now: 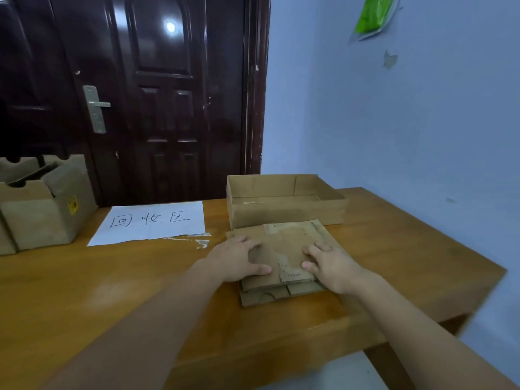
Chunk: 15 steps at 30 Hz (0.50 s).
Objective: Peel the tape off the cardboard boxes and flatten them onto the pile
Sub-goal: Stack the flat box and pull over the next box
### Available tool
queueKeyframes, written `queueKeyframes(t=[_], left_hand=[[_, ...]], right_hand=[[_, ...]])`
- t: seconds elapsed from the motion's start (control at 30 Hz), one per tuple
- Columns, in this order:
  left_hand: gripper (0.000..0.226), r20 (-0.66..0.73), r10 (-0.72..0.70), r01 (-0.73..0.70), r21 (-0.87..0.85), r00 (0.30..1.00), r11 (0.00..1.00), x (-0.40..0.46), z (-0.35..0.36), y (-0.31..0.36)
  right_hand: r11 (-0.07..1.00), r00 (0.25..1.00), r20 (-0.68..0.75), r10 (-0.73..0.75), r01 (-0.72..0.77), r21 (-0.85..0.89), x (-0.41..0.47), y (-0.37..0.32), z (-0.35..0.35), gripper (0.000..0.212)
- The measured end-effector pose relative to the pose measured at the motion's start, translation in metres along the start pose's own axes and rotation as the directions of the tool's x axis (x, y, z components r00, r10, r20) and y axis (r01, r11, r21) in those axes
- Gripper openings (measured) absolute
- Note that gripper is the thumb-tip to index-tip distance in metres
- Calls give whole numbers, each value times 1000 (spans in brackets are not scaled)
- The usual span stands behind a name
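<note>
The wooden table [394, 249] carries all work items. An open shallow cardboard box [284, 201] stands at the far edge, upright, long axis running left to right; it is judged next for flattening. Touching its near wall lies the pile of flattened cardboard [281, 294], long axis running away from the person. The top flattened box [287, 249] lies flat and slightly skewed on the pile. The left hand [239, 258] and right hand [330, 266] press on it with fingers spread, uncurled, grasping nothing, probably to crease it flat. Torn tape scraps [201, 242] lie just beside the paper sign [152, 222].
</note>
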<state>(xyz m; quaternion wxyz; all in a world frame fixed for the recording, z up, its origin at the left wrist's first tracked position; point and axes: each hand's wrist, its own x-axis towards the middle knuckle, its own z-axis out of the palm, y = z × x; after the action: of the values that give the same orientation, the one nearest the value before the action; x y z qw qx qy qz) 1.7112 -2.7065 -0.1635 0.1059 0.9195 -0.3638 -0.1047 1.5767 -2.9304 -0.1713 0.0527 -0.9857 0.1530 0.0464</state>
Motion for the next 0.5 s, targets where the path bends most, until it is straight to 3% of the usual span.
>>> queueKeyframes(t=[0.17, 0.27, 0.5], left_hand=[[86, 2, 21, -21, 236, 1000, 971, 1, -3, 10], [77, -33, 77, -61, 336, 996, 940, 0, 1, 20], [66, 1, 115, -113, 196, 993, 974, -12, 11, 22]], right_hand=[[993, 995, 89, 45, -36, -111, 7, -10, -8, 41], [995, 993, 113, 32, -20, -99, 8, -14, -14, 46], [999, 998, 60, -19, 22, -47, 0, -7, -9, 51]])
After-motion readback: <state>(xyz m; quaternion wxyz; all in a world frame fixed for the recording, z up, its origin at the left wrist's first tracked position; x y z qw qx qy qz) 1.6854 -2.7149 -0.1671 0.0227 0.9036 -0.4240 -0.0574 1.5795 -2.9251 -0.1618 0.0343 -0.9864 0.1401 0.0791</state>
